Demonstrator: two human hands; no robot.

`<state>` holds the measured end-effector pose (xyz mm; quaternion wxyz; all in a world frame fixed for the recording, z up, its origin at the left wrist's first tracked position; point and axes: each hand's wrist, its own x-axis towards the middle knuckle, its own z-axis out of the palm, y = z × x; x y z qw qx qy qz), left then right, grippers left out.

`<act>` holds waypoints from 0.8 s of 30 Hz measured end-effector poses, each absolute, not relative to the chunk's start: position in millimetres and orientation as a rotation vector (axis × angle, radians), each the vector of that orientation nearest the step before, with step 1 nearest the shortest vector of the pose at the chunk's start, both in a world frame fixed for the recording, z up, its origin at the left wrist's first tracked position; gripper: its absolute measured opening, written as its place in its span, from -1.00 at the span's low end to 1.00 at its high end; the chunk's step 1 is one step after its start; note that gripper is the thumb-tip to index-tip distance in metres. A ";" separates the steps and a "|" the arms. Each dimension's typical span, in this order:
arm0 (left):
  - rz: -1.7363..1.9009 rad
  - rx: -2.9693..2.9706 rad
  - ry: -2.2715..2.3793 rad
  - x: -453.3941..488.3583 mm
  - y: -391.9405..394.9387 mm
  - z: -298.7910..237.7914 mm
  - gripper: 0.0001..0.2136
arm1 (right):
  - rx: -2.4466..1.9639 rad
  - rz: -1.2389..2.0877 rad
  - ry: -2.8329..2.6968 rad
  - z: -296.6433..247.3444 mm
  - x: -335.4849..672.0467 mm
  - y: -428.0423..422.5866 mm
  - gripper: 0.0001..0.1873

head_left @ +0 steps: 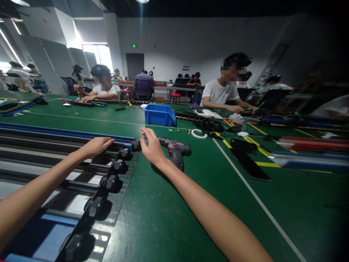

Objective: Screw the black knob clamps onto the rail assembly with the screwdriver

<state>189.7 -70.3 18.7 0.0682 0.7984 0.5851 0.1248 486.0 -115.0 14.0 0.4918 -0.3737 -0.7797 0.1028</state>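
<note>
Looking down through the head camera, I have the left hand (pixel 99 146) stretched over the far end of the rack of rails (pixel 35 146), its fingers straight and close together, pointing right along the blue rail (pixel 124 139). Their undersides are hidden, so whether they grip, touch or only hover above it I cannot tell. The right hand (pixel 153 148) is raised just beyond the rail ends, fingers parted and loosely bent, the thumb apart from them — nothing is grasped there. Closest to that thumb, on its left, is the farthest of the black hex fittings (pixel 119 166), which run in a row down the rack's right end toward me, with slotted plates (pixel 125 187) jutting out beside them over the green table (pixel 152 214). On the other side of my right hand, just beside the fingers, a cordless drill (pixel 177 148) lies flat, its nose toward the hand and partly behind it, the handle pointing back my way. Past the fingertips sits a blue bin (pixel 156 115); farther right are a white ring (pixel 199 134) and a dark flat slab (pixel 251 163) — both well apart from either hand.
</note>
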 end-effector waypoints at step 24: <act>0.293 2.408 1.825 196.5 -76.1 25.6 -0.48 | -2.049 -0.069 -1.469 -48.0 764.3 -50.4 -0.73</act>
